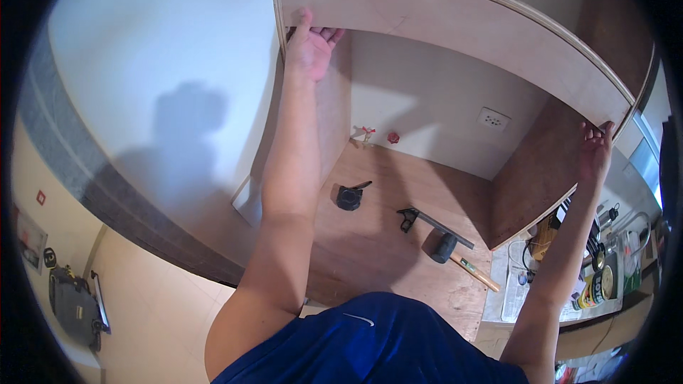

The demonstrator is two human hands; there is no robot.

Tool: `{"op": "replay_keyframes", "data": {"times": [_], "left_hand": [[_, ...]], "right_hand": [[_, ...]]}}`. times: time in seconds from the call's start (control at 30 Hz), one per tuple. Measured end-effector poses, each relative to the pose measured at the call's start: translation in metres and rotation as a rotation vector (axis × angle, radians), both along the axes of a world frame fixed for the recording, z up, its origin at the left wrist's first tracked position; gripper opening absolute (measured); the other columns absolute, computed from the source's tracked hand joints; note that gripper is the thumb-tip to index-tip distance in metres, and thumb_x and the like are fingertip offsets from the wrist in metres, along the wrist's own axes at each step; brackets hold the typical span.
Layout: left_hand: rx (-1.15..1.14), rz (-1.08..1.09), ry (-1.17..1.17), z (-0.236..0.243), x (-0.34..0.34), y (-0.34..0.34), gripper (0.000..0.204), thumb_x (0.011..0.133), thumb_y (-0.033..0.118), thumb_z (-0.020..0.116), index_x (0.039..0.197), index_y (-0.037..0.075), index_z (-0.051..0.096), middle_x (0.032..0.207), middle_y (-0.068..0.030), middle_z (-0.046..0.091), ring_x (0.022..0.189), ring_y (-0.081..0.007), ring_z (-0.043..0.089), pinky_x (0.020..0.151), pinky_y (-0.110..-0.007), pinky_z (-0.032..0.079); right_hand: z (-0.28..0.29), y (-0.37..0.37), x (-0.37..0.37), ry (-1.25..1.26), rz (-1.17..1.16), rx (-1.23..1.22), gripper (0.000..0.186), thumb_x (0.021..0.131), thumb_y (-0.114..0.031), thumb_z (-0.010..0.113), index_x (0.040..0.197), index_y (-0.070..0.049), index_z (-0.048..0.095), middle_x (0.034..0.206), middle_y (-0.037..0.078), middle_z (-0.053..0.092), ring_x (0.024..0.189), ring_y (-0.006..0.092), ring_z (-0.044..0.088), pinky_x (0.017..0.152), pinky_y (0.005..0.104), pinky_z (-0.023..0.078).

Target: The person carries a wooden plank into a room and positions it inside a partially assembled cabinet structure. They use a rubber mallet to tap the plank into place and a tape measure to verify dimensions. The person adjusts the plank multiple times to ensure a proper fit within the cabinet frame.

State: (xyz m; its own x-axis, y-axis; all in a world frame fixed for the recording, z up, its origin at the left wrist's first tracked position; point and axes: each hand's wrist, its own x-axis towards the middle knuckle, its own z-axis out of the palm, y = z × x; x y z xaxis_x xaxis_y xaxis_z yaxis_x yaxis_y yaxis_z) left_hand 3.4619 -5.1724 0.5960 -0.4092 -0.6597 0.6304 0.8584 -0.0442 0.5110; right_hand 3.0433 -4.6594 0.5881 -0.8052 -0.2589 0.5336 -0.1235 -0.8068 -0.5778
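Note:
A pale plywood board spans the front of an open wooden cabinet, high in the view. My left hand reaches up to the board's lower left edge, palm toward me, thumb against the front face and fingers hooked under and behind it. At the lower right end, my right hand has its fingers curled up at the edge near the cabinet's side panel; their tips are partly hidden. Below, on the cabinet's wooden base, lie a black tape measure, a combination square and a rubber mallet.
A wall socket and red-handled valves are on the back wall. To the right, a counter holds a yellow can, cables and tools beside a sink. A dark bag stands at the lower left.

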Motion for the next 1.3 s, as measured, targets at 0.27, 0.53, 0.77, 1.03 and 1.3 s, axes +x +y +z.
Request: {"op": "replay_keyframes", "data": {"times": [0.27, 0.53, 0.77, 1.03, 1.3], "left_hand": [[0.032, -0.039, -0.001, -0.001, -0.013, 0.003, 0.063, 0.097, 0.052, 0.067, 0.142, 0.011, 0.050, 0.137, -0.0085, 0.061, 0.127, -0.0288, 0.055, 0.106, -0.048, 0.042], [0.150, -0.073, 0.033, -0.005, 0.012, -0.022, 0.062, 0.104, 0.049, 0.056, 0.152, 0.011, 0.044, 0.152, -0.0095, 0.051, 0.138, -0.0293, 0.044, 0.117, -0.049, 0.033], [0.069, -0.028, -0.051, -0.001, -0.005, -0.023, 0.068, 0.100, 0.051, 0.063, 0.154, 0.016, 0.040, 0.153, -0.0072, 0.047, 0.138, -0.0273, 0.043, 0.117, -0.047, 0.035], [0.075, 0.004, -0.085, 0.002, 0.003, -0.022, 0.074, 0.098, 0.056, 0.064, 0.154, 0.015, 0.040, 0.153, -0.0096, 0.046, 0.139, -0.0283, 0.042, 0.118, -0.047, 0.034], [0.042, 0.010, -0.077, 0.003, 0.001, -0.017, 0.076, 0.097, 0.056, 0.064, 0.155, 0.014, 0.038, 0.156, -0.0101, 0.044, 0.141, -0.0289, 0.040, 0.119, -0.047, 0.033]], "right_hand": [[-0.005, 0.025, -0.006, 0.072, 0.106, 0.030, 0.028, 0.108, -0.031, 0.055, 0.120, -0.008, 0.065, 0.113, 0.010, 0.072, 0.110, 0.0274, 0.068, 0.102, 0.0454, 0.053], [-0.004, -0.010, 0.036, 0.035, 0.105, -0.010, 0.023, 0.105, -0.037, 0.059, 0.104, -0.014, 0.062, 0.091, 0.003, 0.068, 0.093, 0.0280, 0.071, 0.094, 0.0449, 0.054], [0.008, -0.011, 0.059, -0.057, 0.022, -0.111, 0.022, 0.107, -0.032, 0.059, 0.104, -0.010, 0.059, 0.093, 0.005, 0.064, 0.086, 0.0233, 0.069, 0.079, 0.0417, 0.061], [0.005, -0.010, 0.062, -0.009, 0.048, -0.117, 0.026, 0.108, -0.034, 0.056, 0.101, -0.010, 0.062, 0.091, 0.002, 0.065, 0.090, 0.0218, 0.069, 0.083, 0.0400, 0.060], [0.010, -0.010, 0.069, -0.054, 0.017, -0.145, 0.025, 0.107, -0.032, 0.059, 0.098, -0.009, 0.060, 0.086, 0.002, 0.062, 0.085, 0.0230, 0.070, 0.078, 0.0400, 0.062]]}}
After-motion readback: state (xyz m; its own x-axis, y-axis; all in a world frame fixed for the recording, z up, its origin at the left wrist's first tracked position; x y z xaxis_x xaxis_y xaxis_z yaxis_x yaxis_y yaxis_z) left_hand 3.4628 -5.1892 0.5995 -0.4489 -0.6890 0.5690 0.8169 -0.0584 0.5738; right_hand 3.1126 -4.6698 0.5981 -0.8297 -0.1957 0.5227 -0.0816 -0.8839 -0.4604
